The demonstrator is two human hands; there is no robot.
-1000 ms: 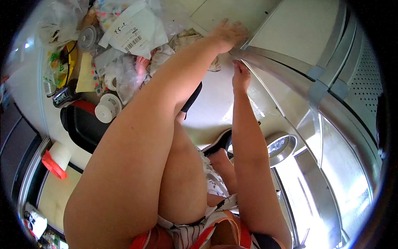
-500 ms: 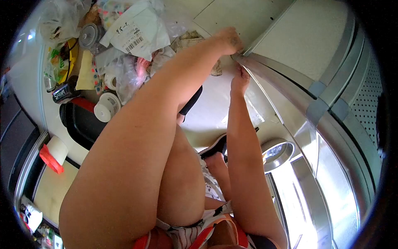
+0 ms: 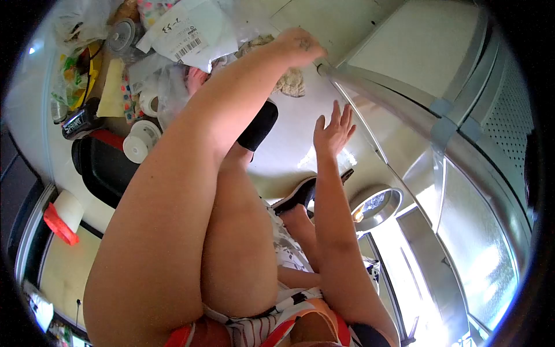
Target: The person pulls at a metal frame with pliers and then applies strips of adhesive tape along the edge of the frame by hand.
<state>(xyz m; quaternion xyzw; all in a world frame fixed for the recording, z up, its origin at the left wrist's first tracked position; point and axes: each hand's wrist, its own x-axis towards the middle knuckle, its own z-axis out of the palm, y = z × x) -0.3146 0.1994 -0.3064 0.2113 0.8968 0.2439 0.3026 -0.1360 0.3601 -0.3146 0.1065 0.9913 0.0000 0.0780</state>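
My left hand (image 3: 302,47) is beside the near corner of a steel-edged panel (image 3: 376,89), back towards me. Its fingers point at the corner and are mostly hidden, so I cannot tell whether they grip anything. Lower down, my right hand (image 3: 334,132) is raised with its fingers spread and nothing in it. It is apart from the panel, in front of a shiny metal front (image 3: 399,150). A crumpled beige cloth (image 3: 291,84) lies on the floor below my left wrist.
Plastic bags, a white labelled parcel bag (image 3: 191,34), a white tub (image 3: 141,141), a dark can (image 3: 81,120) and a black bin-like container (image 3: 107,170) crowd the left. A round steel bowl (image 3: 390,202) stands at lower right. My slippered feet are on the floor between.
My right hand has come away from the panel's corner, moved down and opened. My left hand has shifted slightly left and up. The view has shifted a little.
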